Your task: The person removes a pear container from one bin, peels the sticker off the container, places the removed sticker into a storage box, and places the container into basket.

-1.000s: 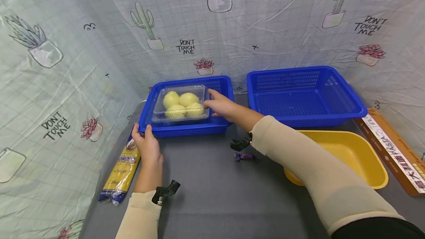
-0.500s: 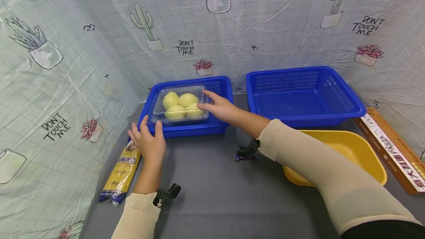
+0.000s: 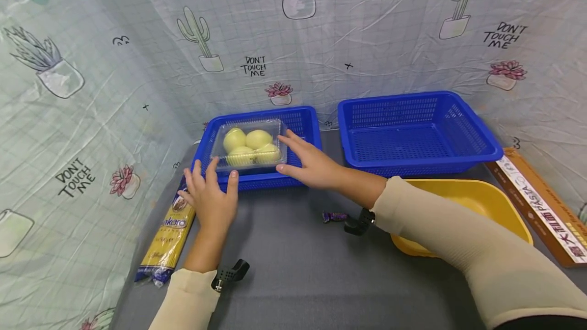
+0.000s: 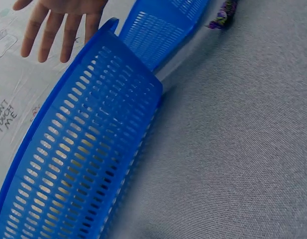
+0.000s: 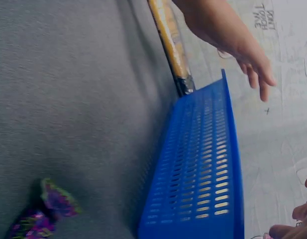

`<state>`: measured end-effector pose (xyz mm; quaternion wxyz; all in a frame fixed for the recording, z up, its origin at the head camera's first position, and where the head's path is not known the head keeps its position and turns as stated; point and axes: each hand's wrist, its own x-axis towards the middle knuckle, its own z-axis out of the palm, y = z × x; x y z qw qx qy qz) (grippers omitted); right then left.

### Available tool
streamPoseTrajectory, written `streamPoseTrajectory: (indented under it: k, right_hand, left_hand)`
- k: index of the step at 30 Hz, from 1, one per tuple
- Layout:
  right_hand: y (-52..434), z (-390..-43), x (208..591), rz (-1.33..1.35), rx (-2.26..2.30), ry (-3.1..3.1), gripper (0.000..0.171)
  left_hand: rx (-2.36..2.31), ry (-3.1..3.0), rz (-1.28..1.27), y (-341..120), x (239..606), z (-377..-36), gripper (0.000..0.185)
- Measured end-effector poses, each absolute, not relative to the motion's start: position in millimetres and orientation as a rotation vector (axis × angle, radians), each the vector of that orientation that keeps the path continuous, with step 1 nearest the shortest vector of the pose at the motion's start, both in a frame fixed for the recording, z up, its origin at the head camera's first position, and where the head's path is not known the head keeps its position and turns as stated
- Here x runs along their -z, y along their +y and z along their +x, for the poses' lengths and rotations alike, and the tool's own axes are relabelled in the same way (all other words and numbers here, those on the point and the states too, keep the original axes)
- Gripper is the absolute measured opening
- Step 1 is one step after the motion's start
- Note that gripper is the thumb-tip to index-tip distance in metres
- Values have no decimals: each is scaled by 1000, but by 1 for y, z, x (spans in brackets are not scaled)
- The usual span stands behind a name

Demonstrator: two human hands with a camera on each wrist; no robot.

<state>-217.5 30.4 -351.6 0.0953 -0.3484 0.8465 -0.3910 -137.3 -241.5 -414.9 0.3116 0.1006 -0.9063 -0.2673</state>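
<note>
A clear plastic box (image 3: 220, 161) holding several pale yellow-green round fruits (image 3: 258, 139) sits in the left blue basket (image 3: 261, 183). My left hand (image 3: 213, 197) is held over the basket's front-left corner, fingers spread, nothing in it. At the box's right end is my right hand (image 3: 316, 164), fingers extended and thumb apart, over the basket's right side. It grips nothing; whether a fingertip touches the box I cannot tell. The right wrist view shows the left hand (image 5: 253, 62) above the basket's rim.
A yellow pasta packet (image 3: 167, 236) lies left of the basket. A second blue basket (image 3: 394, 141) stands right, with a yellow tray (image 3: 486, 208) before it and a long pasta box (image 3: 541, 202) beside it. A purple-wrapped candy (image 3: 334, 216) lies mid-table.
My left hand has let go of the basket's front-left corner and spread its fingers. The right hand has loosened from the box and drawn slightly toward me. The box stays in the basket.
</note>
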Motion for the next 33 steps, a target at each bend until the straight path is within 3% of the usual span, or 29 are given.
streamPoseTrajectory:
  k: [22,33]
  right_hand:
    - [84,-197,362,-983,857,2857,90]
    - [106,-192,367,-871,575,3026,102]
  left_hand:
    - [514,-2517,-42,-236,414,-141,88]
    - [385,-2640,-76,-240,409,-138,96]
